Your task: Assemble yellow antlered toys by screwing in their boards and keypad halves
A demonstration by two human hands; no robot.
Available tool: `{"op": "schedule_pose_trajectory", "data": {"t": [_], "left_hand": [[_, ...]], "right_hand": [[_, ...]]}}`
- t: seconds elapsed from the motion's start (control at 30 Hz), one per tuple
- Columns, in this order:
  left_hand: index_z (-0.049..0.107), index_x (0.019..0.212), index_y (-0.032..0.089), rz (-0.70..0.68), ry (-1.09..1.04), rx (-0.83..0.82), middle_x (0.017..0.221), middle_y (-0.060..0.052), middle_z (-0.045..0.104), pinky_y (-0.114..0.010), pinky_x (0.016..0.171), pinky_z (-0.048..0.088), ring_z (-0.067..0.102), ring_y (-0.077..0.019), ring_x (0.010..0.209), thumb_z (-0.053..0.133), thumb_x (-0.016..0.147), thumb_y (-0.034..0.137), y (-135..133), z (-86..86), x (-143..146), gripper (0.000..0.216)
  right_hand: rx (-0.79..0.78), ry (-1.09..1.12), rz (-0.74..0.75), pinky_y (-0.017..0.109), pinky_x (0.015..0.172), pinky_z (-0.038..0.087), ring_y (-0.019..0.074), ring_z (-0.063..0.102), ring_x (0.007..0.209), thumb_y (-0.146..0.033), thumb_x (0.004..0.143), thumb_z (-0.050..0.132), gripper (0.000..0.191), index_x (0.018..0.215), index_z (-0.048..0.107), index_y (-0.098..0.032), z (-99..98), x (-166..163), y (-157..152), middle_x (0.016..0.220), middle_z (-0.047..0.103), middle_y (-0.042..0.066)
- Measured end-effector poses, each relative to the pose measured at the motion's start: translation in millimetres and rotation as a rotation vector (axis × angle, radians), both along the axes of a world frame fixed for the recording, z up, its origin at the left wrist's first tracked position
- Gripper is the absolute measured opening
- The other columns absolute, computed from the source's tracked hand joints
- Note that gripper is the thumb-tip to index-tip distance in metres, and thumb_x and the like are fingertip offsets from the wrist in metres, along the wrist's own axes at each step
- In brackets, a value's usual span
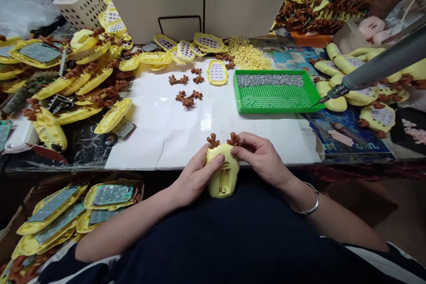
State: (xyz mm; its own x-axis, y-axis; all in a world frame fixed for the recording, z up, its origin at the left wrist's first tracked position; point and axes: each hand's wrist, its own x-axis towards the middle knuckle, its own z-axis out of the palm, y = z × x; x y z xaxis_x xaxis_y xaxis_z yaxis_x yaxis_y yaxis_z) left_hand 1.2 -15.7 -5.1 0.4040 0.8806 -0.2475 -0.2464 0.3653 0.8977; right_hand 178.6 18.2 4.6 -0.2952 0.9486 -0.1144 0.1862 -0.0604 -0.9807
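Observation:
A yellow plastic toy shell (223,182) with brown antlers (213,140) stands upright close to my body, its hollow battery slot facing me. My left hand (196,173) is closed around its left side, the thumb lying across the front above the slot. At its upper right, my right hand (261,155) pinches the shell's edge just below the right antler (233,139). Loose brown antler pieces (188,98) lie on the white work surface (146,128) beyond my hands, beside a yellow faceplate (217,72) with rows of holes.
A green tray (276,110) of small screws sits at the right, under an electric screwdriver (362,71). Yellow shells with circuit boards (40,52) pile up at left; finished-looking yellow toys (379,117) lie at right. A large carton (199,0) stands behind small yellow parts (249,55).

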Motion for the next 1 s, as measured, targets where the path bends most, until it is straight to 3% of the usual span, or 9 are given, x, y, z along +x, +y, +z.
{"op": "schedule_pose_trajectory", "data": {"t": [0.2,0.33,0.43,0.57,0.67,0.83,0.9,1.0], "left_hand": [[0.055,0.093,0.017,-0.052,0.294,0.253,0.085,-0.003,0.060,-0.027,0.071,0.044,0.052,-0.0156,0.078,0.047,0.092,0.046,-5.2,11.5,-6.3,0.030],[0.054,0.092,0.018,-0.043,0.392,0.425,0.081,-0.002,0.059,-0.026,0.063,0.043,0.051,-0.0141,0.069,0.044,0.093,0.043,-5.1,9.0,-6.0,0.027],[0.054,0.101,0.017,0.044,0.391,0.593,0.088,-0.004,0.061,-0.028,0.069,0.046,0.057,-0.0154,0.075,0.047,0.093,0.038,-2.9,0.3,-7.8,0.024],[0.054,0.116,0.022,0.132,0.252,0.747,0.107,-0.007,0.064,-0.032,0.084,0.048,0.062,-0.0193,0.093,0.048,0.094,0.029,0.9,-8.5,-11.1,0.024],[0.053,0.122,0.028,0.157,0.173,0.797,0.117,-0.006,0.064,-0.036,0.092,0.047,0.061,-0.0214,0.107,0.046,0.095,0.024,2.6,-11.3,-9.8,0.028],[0.055,0.121,0.028,0.272,0.214,0.826,0.115,-0.007,0.065,-0.037,0.092,0.049,0.062,-0.0221,0.107,0.052,0.092,0.025,9.8,-21.4,-0.3,0.029],[0.058,0.115,0.024,0.334,0.225,0.718,0.110,-0.008,0.066,-0.037,0.092,0.049,0.063,-0.0221,0.104,0.059,0.089,0.034,16.5,-23.0,4.1,0.028],[0.061,0.110,0.025,0.411,0.078,0.435,0.109,-0.007,0.067,-0.038,0.094,0.048,0.062,-0.0218,0.104,0.062,0.083,0.052,28.6,-18.2,9.1,0.038]], "right_hand": [[-0.090,0.024,0.060,0.025,0.063,0.046,0.0120,0.053,0.069,-0.043,0.075,0.069,0.028,0.083,0.064,-0.017,6.6,1.9,-13.1,0.074,0.059,0.000],[0.205,-0.069,0.002,0.024,0.060,0.043,0.0105,0.051,0.064,-0.039,0.079,0.067,0.025,0.071,0.062,-0.016,9.7,-0.1,-14.3,0.065,0.054,-0.001],[0.433,-0.070,0.007,0.024,0.060,0.045,0.0100,0.053,0.062,-0.043,0.082,0.067,0.028,0.073,0.066,-0.016,12.2,-0.8,-9.7,0.064,0.056,-0.001],[0.548,-0.011,0.110,0.025,0.070,0.051,0.0122,0.062,0.075,-0.045,0.081,0.067,0.030,0.089,0.069,-0.017,16.3,0.9,-1.7,0.080,0.068,0.003],[0.625,0.034,0.108,0.026,0.074,0.053,0.0130,0.065,0.081,-0.038,0.083,0.067,0.023,0.093,0.069,-0.018,16.0,0.4,1.0,0.087,0.071,0.005],[0.750,-0.049,-0.091,0.024,0.059,0.049,0.0106,0.059,0.060,-0.029,0.085,0.065,0.016,0.074,0.068,-0.018,15.3,-2.9,8.4,0.064,0.063,0.000],[0.747,-0.104,-0.115,0.024,0.059,0.049,0.0103,0.059,0.061,-0.032,0.088,0.062,0.021,0.073,0.066,-0.018,17.5,-1.0,13.6,0.065,0.064,0.000],[0.751,-0.119,-0.117,0.024,0.069,0.051,0.0117,0.063,0.073,-0.042,0.089,0.058,0.028,0.087,0.067,-0.016,19.9,5.3,18.7,0.079,0.068,0.004]]}}
